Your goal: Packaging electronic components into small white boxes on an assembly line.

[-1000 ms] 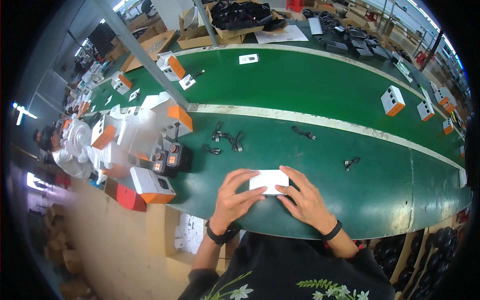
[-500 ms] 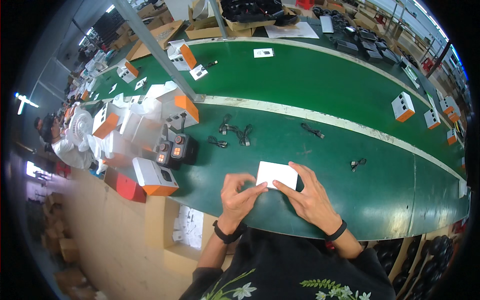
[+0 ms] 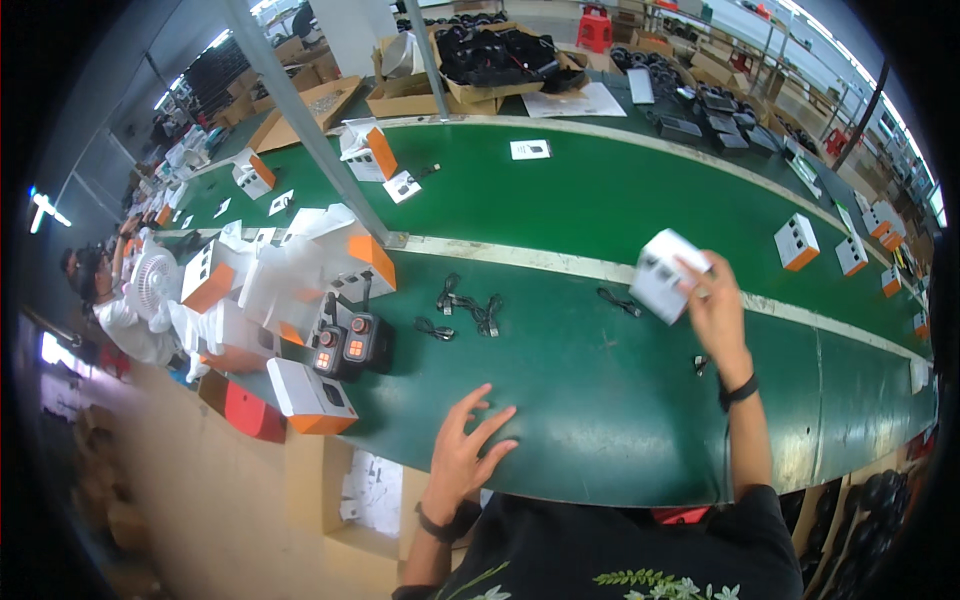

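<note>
Head view, and the right hand [image 3: 712, 300] has hold of a white card [image 3: 668, 278] with dark pictures printed on it. Fingers are closed on its right side, with the thumb mostly out of sight. It's a bit blurry, so I can't tell if it's a flat sheet or something thicker. The card is tilted, up by the far edge of the green bench [image 3: 570, 420], close to the pale strip [image 3: 510, 252] that runs along there.

Left hand [image 3: 468, 440] is open with the fingers spread, holding nothing, over the near edge of the bench. Can't really tell if it's touching the top. Both wrists have something black around them.

Right by the card, on its left, there's a coiled black cable [image 3: 618, 302], and another little cable [image 3: 700, 366] near the right wrist. A bunch of dark cables [image 3: 468, 305] sits further left on the bench. Left of those are two black gadgets [image 3: 368, 340] with orange buttons, side by side, and just in front of them a white and orange box [image 3: 312, 395] at the bench's left end. Cloudy plastic [image 3: 275, 285] is piled behind that.

Past the strip is a green surface [image 3: 560, 190] with another white card [image 3: 530, 149] lying on it, plus a white and orange carton [image 3: 797, 243] standing over on the right.
</note>
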The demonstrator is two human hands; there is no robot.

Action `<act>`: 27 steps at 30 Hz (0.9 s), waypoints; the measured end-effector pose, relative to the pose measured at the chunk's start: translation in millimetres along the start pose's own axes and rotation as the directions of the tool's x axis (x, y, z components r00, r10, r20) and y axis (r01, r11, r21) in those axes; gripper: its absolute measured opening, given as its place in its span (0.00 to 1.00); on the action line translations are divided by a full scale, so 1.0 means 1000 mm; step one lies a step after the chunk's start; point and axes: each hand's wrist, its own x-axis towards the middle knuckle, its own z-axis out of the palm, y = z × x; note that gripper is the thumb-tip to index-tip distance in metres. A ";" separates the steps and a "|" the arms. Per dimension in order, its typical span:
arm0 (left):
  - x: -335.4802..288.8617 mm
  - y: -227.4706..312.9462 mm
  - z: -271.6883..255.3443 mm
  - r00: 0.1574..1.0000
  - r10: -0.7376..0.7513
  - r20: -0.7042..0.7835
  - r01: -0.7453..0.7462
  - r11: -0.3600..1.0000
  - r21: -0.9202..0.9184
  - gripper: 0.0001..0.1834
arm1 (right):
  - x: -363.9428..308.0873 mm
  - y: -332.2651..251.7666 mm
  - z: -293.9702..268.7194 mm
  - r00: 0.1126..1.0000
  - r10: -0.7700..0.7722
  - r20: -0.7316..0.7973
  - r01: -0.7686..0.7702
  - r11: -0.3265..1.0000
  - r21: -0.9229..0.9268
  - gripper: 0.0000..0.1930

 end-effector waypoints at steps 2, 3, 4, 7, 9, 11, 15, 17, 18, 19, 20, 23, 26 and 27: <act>-0.007 -0.018 0.002 0.999 -0.033 -0.042 0.033 0.999 0.005 0.26 | 0.044 0.087 -0.003 0.985 -0.062 -0.162 0.008 0.948 -0.319 0.19; -0.010 -0.028 0.002 0.994 -0.079 -0.070 0.080 0.997 0.019 0.24 | 0.064 0.119 -0.007 0.988 0.115 -0.102 -0.143 0.933 -0.331 0.22; -0.013 -0.033 -0.002 0.989 -0.117 -0.095 0.123 0.991 0.061 0.20 | 0.085 0.113 -0.003 0.924 0.382 -0.024 -0.363 0.854 -0.372 0.27; -0.016 -0.049 -0.002 0.978 -0.185 -0.098 0.198 0.971 0.134 0.19 | 0.120 0.103 0.020 0.982 0.191 -0.003 -0.119 0.601 -0.790 0.32; -0.009 -0.053 0.003 0.977 -0.186 -0.108 0.200 0.970 0.139 0.19 | 0.167 0.091 0.047 0.996 -0.064 0.059 0.087 0.799 -0.594 0.32; -0.011 -0.054 -0.003 0.976 -0.209 -0.066 0.219 0.946 0.240 0.20 | 0.218 0.043 0.094 0.959 -0.211 0.188 0.260 0.919 -0.297 0.30; -0.033 -0.059 -0.014 0.964 -0.246 -0.101 0.264 0.935 0.235 0.19 | 0.320 -0.015 0.221 0.779 -0.454 0.431 0.453 0.884 0.112 0.26; -0.014 -0.067 -0.002 0.972 -0.207 -0.115 0.228 0.949 0.219 0.18 | 0.374 0.033 0.254 0.834 -0.343 0.433 0.384 0.923 -0.009 0.27; -0.009 -0.069 0.003 0.980 -0.170 -0.104 0.187 0.966 0.180 0.18 | 0.392 0.054 0.266 0.851 -0.322 0.415 0.369 0.929 -0.035 0.29; -0.009 -0.070 0.004 0.986 -0.139 -0.093 0.151 0.977 0.149 0.17 | 0.401 0.070 0.279 0.865 -0.304 0.398 0.352 0.935 -0.050 0.31; -0.014 -0.070 0.004 0.983 -0.156 -0.094 0.169 0.973 0.154 0.18 | 0.398 0.072 0.302 0.873 -0.303 0.383 0.346 0.937 -0.048 0.32; -0.025 -0.072 0.007 0.974 -0.196 -0.113 0.213 0.963 0.163 0.19 | 0.393 0.063 0.345 0.894 -0.231 0.384 0.260 0.965 -0.024 0.36; -0.019 -0.069 0.003 0.971 -0.230 -0.066 0.237 0.963 0.130 0.19 | 0.404 0.087 0.337 0.916 -0.022 0.401 0.093 0.983 -0.161 0.48; -0.018 -0.067 0.002 0.964 -0.258 -0.068 0.265 0.957 0.121 0.19 | 0.408 0.090 0.334 0.912 0.048 0.407 0.033 0.981 -0.191 0.49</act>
